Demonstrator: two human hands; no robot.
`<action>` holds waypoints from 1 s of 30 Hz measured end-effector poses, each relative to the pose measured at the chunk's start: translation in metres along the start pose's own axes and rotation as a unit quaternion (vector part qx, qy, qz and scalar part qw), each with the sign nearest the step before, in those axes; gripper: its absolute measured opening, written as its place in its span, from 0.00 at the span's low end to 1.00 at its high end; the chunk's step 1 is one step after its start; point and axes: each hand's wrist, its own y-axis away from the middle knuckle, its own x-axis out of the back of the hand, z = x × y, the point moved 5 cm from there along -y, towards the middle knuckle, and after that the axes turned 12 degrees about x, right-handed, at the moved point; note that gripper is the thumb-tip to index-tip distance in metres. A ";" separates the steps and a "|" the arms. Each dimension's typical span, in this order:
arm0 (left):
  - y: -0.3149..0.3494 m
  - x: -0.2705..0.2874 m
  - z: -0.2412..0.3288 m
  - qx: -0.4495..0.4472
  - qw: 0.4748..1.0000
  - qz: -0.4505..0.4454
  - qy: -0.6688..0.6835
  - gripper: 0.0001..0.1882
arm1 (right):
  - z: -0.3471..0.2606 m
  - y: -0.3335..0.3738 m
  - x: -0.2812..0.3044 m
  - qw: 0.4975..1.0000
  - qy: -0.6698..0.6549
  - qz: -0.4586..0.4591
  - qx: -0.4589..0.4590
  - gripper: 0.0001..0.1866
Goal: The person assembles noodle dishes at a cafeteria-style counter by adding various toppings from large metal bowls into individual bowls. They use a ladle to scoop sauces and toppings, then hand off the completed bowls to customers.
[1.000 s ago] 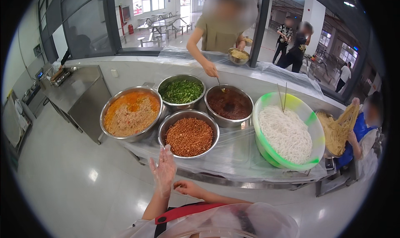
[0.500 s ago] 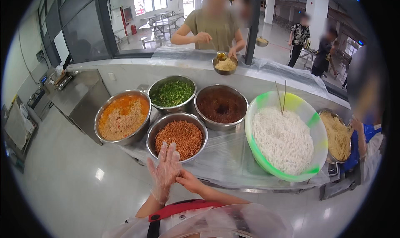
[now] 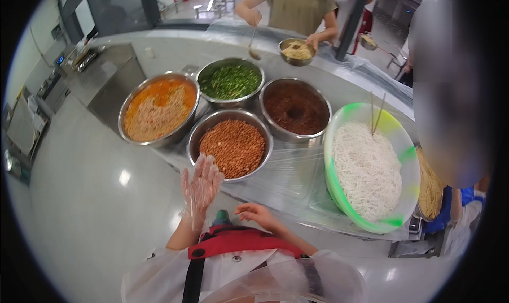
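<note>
On my feed the bare right hand [image 3: 258, 216], loosely curled, has parted to four o'clock of the open-palmed left hand [image 3: 202, 189], leaving its plastic glove [image 3: 194, 210], I judge, unhindered, the steel peanut bowl [image 3: 269, 142] at one o'clock.

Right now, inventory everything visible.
Steel bowls: four, silver, left on counter
Peanuts: one bowlful, reddish, front
Chopped greens: one bowlful, green, behind peanuts
Sauce: one bowlful, brown, beside greens
Minced food: one bowlful, orange, leftmost
Basin: one, green-yellow-white, right
Thin noodles: one batch, white, basin
Chopsticks: two, brown, basin
Thicker noodles: one batch, yellow, rightmost
Small bowls: two, silver, beyond counter
Ladle: one, grey, beyond greens
People: several, mixed clothing, across and right
Apron: one, red, lower middle
Left hand: one, clear glove, near peanuts
Right hand: one, bare, beside left
</note>
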 end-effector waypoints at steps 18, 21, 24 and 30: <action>-0.012 0.044 0.136 -0.076 0.995 0.042 0.047 0.24 | 0.031 -0.062 0.018 0.972 -0.076 0.210 -0.067 0.11; -0.016 0.050 0.152 -0.072 0.996 0.039 0.044 0.23 | 0.031 -0.077 0.015 0.973 -0.088 0.208 -0.051 0.11; -0.021 0.056 0.164 -0.067 0.995 0.038 0.056 0.24 | 0.023 -0.088 0.010 0.968 -0.074 0.232 -0.055 0.10; -0.030 0.054 0.172 -0.041 0.995 0.055 0.067 0.23 | 0.027 -0.094 0.008 0.970 -0.075 0.224 -0.049 0.11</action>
